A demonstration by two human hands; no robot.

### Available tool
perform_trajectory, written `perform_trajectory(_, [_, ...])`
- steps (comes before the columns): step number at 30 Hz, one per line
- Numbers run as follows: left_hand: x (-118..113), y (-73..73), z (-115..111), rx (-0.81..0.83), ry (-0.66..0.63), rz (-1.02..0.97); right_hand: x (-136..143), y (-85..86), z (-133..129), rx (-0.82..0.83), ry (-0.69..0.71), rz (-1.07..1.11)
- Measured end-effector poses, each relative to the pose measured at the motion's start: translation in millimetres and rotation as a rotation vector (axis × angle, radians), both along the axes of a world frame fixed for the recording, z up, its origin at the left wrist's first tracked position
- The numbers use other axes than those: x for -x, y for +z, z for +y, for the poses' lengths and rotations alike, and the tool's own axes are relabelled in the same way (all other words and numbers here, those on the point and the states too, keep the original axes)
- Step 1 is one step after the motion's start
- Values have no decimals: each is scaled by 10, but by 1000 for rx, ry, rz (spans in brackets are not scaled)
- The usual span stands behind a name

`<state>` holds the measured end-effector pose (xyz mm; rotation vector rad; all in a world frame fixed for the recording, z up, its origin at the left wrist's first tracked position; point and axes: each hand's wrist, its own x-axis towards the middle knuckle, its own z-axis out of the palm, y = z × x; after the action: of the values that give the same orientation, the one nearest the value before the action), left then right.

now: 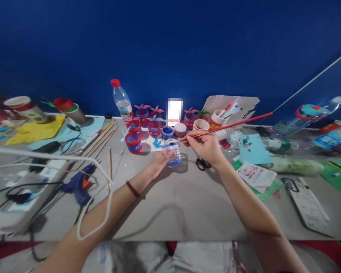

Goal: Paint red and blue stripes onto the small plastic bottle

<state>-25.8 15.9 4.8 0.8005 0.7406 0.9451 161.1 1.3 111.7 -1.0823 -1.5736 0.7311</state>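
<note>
Red brush (238, 122), partly behind right fingers (192, 141)

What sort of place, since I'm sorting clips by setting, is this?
Probably a craft table, perhaps in a workshop or classroom; the wider room is out of view. The right hand holds a red paintbrush, a pot of blue paint stands nearby, and a glue gun lies to the left.

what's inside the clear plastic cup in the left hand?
Blue shows around the base of the clear plastic cup; blur leaves unclear whether it is inside or on the wall. The left hand covers part of the cup's left side, hiding whatever is behind.
</note>
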Motion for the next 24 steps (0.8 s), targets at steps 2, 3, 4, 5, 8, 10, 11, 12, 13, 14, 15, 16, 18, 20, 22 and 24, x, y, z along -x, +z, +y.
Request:
perform_trajectory(2, [-6,14,-5,15,7,1,-5,14,-6,-51,-22,-63])
perform_trajectory(3, [-8,19,-6,22,11,0,-10,20,-7,-74,-33,-90])
perform_trajectory(4, [-9,24,-8,28,16,-1,-16,25,-8,-91,-42,-113])
perform_trajectory(5, [-9,28,-8,32,21,-1,-21,27,-9,-103,-48,-132])
perform_trajectory(8, [-5,27,-7,31,23,-8,-31,33,-9,-125,-51,-160])
perform_trajectory(10, [1,17,-4,27,18,-21,-37,39,-7,-148,-56,-178])
perform_trajectory(11, [4,10,-1,25,15,-27,-42,43,-4,-161,-62,-191])
perform_trajectory(12, [5,4,1,23,12,-33,-48,47,0,-176,-69,-204])
perform_trajectory(13, [7,-1,3,21,9,-37,-57,50,6,-193,-77,-213])
perform_trajectory(14, [7,-3,4,19,7,-39,-69,52,12,-212,-84,-218])
perform_trajectory(15, [7,-4,5,17,8,-39,-81,50,19,-232,-94,-221])
perform_trajectory(16, [6,-3,5,16,9,-37,-94,45,25,-248,-107,-222])
perform_trajectory(18, [4,3,3,12,13,-34,-114,23,35,-251,-131,-203])
perform_trajectory(20, [1,7,2,5,8,-34,-116,-13,41,-201,-124,-137])
perform_trajectory(22, [-3,6,2,-2,5,-36,-93,-53,42,-132,-73,-49])
perform_trajectory(24, [-6,0,3,-6,9,-36,-54,-85,39,-80,-14,2])
